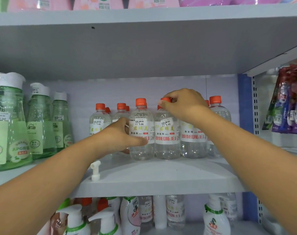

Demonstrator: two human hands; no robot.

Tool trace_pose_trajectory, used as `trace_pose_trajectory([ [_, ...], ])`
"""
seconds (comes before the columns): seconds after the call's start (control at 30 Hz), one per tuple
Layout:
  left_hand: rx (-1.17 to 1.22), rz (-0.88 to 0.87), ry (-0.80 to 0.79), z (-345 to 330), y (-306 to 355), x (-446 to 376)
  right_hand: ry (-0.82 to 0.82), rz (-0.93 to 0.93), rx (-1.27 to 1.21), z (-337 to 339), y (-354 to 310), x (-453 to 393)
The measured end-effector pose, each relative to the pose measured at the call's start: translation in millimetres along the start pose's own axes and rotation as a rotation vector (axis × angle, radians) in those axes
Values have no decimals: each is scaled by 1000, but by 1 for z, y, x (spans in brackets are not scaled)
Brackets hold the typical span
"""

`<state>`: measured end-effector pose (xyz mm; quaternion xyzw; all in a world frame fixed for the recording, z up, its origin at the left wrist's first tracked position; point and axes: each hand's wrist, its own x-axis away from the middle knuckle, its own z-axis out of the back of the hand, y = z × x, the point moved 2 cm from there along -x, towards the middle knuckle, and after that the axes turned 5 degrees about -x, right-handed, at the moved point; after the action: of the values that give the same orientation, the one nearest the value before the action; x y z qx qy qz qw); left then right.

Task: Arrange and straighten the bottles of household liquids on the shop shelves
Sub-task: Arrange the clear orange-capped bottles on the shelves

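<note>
Several clear bottles with orange caps and white labels stand in rows on the middle shelf [161,177]. My left hand [122,134] grips the body of one front-row clear bottle [141,150], thumb across its label. Beside it stands a second clear bottle [167,141]; my right hand [183,104] pinches its orange cap [165,99] from above. More of these bottles stand to the left [99,119] and right [217,112].
Tall green bottles [9,124] with white caps stand at the left. A loose white plastic nozzle [95,170] lies near the shelf's front edge. Pump bottles [213,219] fill the lower shelf, pink packs [97,3] the upper, hanging packets [286,102] the right.
</note>
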<state>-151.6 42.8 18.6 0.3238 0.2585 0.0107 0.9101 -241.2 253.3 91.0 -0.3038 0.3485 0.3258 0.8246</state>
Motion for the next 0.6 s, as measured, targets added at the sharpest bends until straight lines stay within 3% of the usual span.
trace_pose_trajectory([
  [0.37,1,13,-38,-2,-2,-4,42,70,78,-7,9,-1],
  [0.53,-46,11,-32,4,26,5,54,18,166,10,0,6],
  [0.6,-75,19,59,16,30,22,137,84,128,25,-12,23],
])
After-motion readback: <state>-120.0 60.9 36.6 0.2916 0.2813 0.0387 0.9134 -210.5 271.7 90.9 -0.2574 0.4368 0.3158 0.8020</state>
